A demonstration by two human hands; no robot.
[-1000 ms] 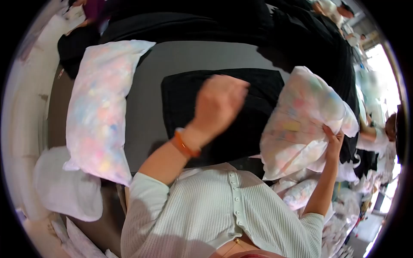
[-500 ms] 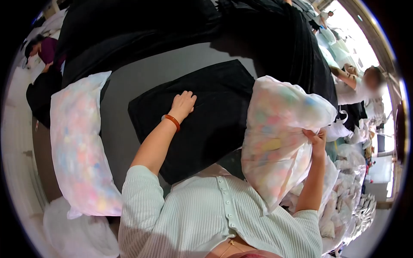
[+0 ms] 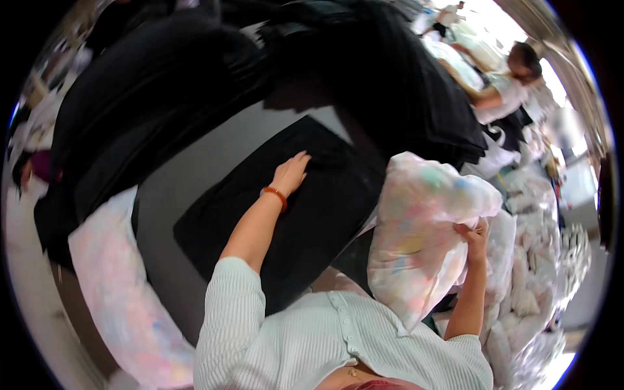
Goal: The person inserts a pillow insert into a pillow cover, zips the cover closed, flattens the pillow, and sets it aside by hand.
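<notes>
A folded black cloth (image 3: 279, 221) lies on the grey table top (image 3: 162, 214) in front of me. On its upper part rests my left hand (image 3: 292, 174), palm down with fingers apart, an orange bangle at the wrist. My right hand (image 3: 472, 235) grips the side of a stuffed white pillow (image 3: 416, 240) with multicoloured filling showing through. This pillow is held up at the right edge of the cloth. Another pillow (image 3: 123, 292) of the same kind lies at the left of the table.
Large heaps of black fabric (image 3: 403, 84) border the table at the back and sides. A person (image 3: 504, 91) stands at the upper right, another person (image 3: 40, 166) at the far left. White filled bags (image 3: 530, 260) are piled at the right.
My left hand has come down from above the table onto the black cloth. My right hand still grips the pillow. The whole view has rotated, so the table appears more tilted.
</notes>
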